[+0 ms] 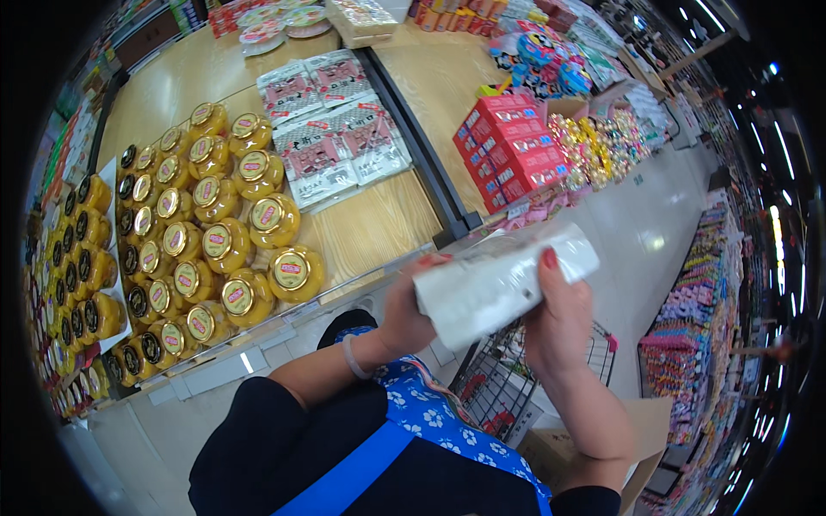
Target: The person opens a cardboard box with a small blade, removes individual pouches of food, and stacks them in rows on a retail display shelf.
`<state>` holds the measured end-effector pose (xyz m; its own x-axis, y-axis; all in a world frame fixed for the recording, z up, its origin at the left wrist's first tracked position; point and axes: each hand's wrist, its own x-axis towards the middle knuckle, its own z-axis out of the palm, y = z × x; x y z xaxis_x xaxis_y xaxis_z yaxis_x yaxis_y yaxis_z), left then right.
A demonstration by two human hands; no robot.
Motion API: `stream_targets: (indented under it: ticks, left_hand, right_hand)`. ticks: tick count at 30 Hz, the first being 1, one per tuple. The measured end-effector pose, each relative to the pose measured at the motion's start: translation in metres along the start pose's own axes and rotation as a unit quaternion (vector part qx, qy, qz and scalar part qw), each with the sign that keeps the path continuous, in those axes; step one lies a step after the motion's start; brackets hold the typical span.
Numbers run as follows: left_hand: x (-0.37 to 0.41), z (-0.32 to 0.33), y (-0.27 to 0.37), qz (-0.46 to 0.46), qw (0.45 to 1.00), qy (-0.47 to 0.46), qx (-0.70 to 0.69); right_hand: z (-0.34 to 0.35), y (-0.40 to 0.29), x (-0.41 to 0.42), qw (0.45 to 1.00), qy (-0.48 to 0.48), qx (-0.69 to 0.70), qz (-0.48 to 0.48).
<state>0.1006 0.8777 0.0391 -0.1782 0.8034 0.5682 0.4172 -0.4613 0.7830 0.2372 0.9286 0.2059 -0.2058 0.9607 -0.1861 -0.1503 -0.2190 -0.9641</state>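
Between my two hands is a white plastic-wrapped package, slightly blurred and tilted, above the floor beside the display table. My left hand grips its left end, with a pale bangle on that wrist. At the other end, my right hand holds it with the thumb on its near face. On the wooden table, grey-and-white packages with pink windows lie in rows. Glass jars of yellow fruit with gold lids stand to the left of them.
Red boxes are stacked across the black divider. A wire shopping cart and an open cardboard box are close to my right side. Shelves of colourful packets line the aisle at right. More jars stand at far left.
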Motion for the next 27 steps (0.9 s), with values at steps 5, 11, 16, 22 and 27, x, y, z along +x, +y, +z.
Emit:
stream_targets:
  ticks: [5,11,16,22,27]
  left_hand:
    - [0.011,-0.004,-0.092,-0.23,0.908,0.216,-0.274]
    - [-0.028,0.01,-0.299,-0.471,0.806,0.18,-0.311]
    - [-0.039,0.012,-0.312,-0.593,0.72,0.136,-0.335]
    - [-0.028,0.031,-0.332,-0.5,0.773,0.134,-0.367]
    - [-0.043,0.064,-0.303,-0.468,0.865,0.137,0.12]
  right_hand:
    - [0.047,0.05,0.089,0.985,-0.166,0.053,0.002]
    - [0.006,0.128,0.096,0.975,-0.15,-0.111,0.118]
    - [-0.028,0.169,0.089,0.971,-0.083,-0.103,0.2]
    - [-0.026,0.209,0.099,0.967,-0.077,-0.135,0.2]
    - [-0.026,0.238,0.091,0.957,-0.107,-0.178,0.201]
